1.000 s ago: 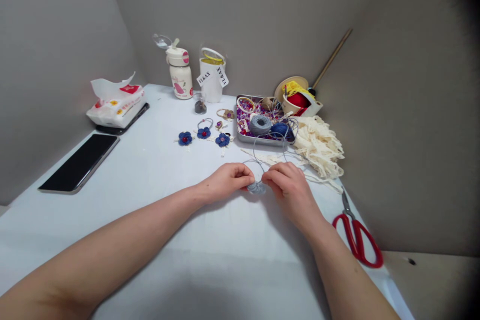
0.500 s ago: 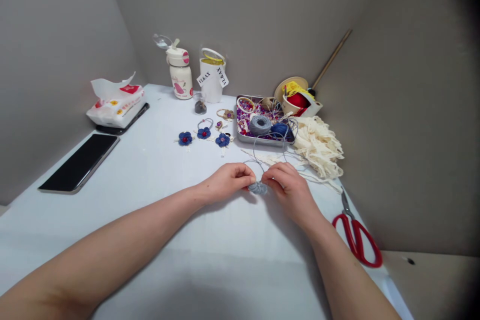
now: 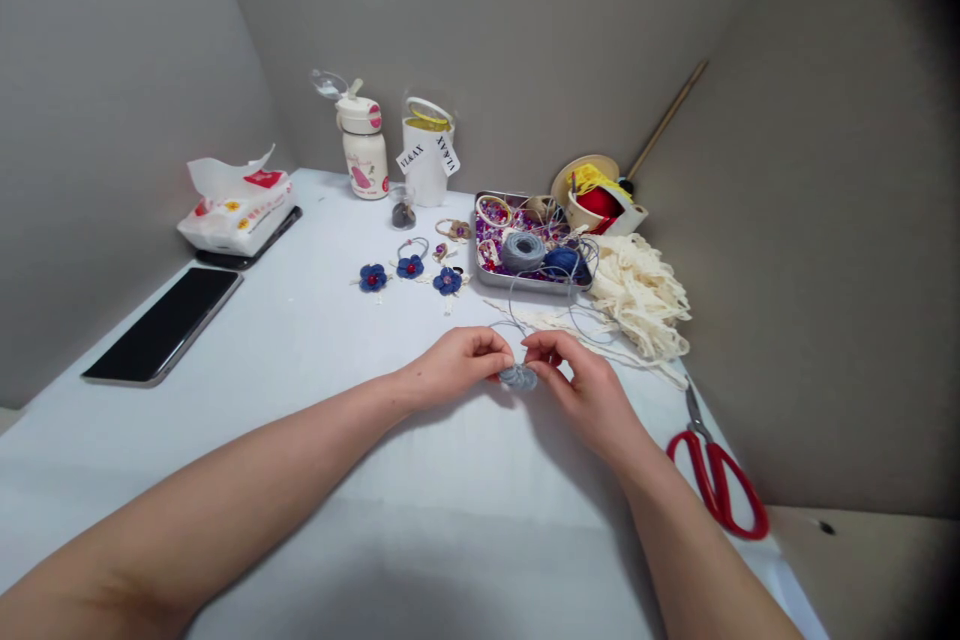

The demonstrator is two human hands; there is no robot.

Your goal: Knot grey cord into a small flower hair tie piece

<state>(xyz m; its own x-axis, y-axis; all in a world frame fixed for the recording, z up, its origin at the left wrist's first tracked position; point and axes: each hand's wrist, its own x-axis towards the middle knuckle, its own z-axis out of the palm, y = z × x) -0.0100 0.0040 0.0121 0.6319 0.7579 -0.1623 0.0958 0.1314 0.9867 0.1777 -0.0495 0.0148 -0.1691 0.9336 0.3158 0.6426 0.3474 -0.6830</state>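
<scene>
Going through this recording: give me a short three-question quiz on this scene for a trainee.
1. What small object is held between the person's bare left hand and bare right hand?
2. True or false: the red-handled steel scissors lie to the left of the left hand.
3. How many blue fabric flowers lie in the row on the white tabletop? A) two B) three C) five

Key: 1. a small grey yarn piece; 2. false; 3. B
</scene>
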